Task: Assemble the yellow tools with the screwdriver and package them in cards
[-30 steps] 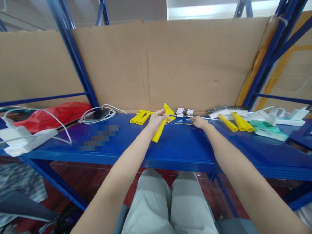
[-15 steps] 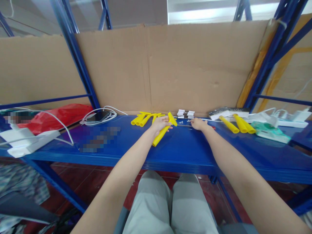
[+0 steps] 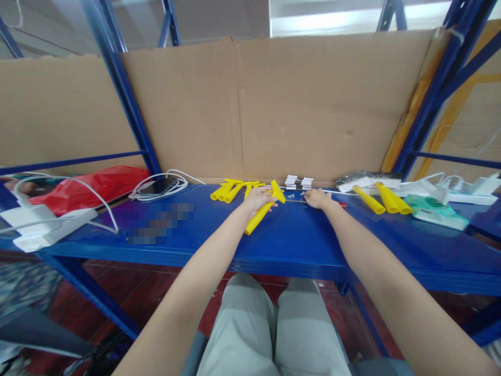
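Observation:
My left hand (image 3: 260, 200) is closed around a yellow plastic handle (image 3: 258, 219), a tapered tube with a flared, crosswise head (image 3: 277, 191) that sticks out past the fingers. To the right, my right hand (image 3: 318, 199) rests low over the blue shelf with its fingers curled. A thin metal shaft (image 3: 295, 201) comes out on its left and a red end (image 3: 343, 205) on its right, looking like a screwdriver partly hidden by the hand. Small pale bits (image 3: 291, 196), perhaps screws, lie by the right fingertips.
Several yellow tubular pieces (image 3: 225, 192) lie left of my hands, and more yellow tubes (image 3: 385, 198) at right. Behind stand white-and-black bundles (image 3: 298, 182). Coiled white cable (image 3: 172, 190), a red bag (image 3: 94, 188), power strips (image 3: 55, 230) and a green packet (image 3: 434, 211) flank the blue shelf (image 3: 289, 245).
My right hand has shifted very slightly left, and more of the red end shows. My left hand keeps its hold on the yellow handle. At far left, a person's hand has moved.

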{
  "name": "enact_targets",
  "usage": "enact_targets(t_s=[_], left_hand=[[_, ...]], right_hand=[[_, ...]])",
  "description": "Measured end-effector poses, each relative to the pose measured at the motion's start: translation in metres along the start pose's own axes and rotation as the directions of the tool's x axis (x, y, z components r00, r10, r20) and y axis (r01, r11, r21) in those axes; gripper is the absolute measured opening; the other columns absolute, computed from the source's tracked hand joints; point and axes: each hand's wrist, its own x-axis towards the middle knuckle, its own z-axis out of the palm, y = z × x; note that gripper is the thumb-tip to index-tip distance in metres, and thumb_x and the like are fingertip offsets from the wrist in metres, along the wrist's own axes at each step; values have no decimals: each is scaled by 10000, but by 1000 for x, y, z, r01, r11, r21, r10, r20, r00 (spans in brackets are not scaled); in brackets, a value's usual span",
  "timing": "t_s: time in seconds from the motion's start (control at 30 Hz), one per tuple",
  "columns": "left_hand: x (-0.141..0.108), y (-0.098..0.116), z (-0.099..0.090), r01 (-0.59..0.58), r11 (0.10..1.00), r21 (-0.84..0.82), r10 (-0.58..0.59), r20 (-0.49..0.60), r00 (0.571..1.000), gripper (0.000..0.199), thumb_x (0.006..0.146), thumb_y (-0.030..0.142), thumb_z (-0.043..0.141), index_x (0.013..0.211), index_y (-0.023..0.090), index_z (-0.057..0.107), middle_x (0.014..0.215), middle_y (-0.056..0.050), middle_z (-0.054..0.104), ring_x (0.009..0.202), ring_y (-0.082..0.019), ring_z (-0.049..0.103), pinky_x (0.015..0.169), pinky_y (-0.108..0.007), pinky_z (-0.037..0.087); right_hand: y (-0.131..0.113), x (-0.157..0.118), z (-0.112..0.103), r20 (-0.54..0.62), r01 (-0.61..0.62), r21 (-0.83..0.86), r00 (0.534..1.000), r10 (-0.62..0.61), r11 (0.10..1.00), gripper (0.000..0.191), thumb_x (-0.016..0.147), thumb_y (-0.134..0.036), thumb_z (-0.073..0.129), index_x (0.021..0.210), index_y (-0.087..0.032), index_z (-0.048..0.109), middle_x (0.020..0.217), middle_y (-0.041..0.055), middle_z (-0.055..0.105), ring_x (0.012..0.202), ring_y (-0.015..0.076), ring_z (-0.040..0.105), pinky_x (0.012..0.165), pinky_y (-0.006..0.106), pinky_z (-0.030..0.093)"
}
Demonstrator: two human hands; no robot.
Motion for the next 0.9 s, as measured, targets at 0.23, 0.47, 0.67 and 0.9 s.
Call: enact_targets(t_s=[0.23,0.47,0.67,0.9], left_hand=[[-2,3,1,8,1000,7,-8,-8,1000,476,764,10,647,1225,112,593,979,-123,725,606,-126,680,497,-186,479],[-5,4,1,-9,1000,1,9,23,1000,485,757,10,651,1231,95,588,1065,-155,707,615,-124,681,482,-183,471],[-6,4,1,-18,1000,-21,19,70,997,504,771,-3,619,1263,92,566,1189,-176,662,636,-116,683,460,-170,460],[-6,6,1,10,999,-53,-3,125,992,535,756,1,656,1274,105,571,1104,-168,695,620,-130,688,480,-188,483]], right_hand=[[-1,-2,-2,-39,-9,-1,999,9,1000,386,884,-196,427,1172,-235,681,1328,112,585,1254,320,464,1010,545,372],[3,0,-1,-109,-45,10,993,46,999,315,865,-212,488,1082,-234,714,1185,110,674,1170,278,561,988,471,402],[5,4,2,-127,-51,41,990,55,998,273,842,-225,538,1041,-235,724,1123,93,702,1134,262,593,967,424,427],[6,5,1,-125,-74,51,989,80,996,250,825,-233,560,1001,-226,738,1081,96,713,1102,255,612,900,348,475]])
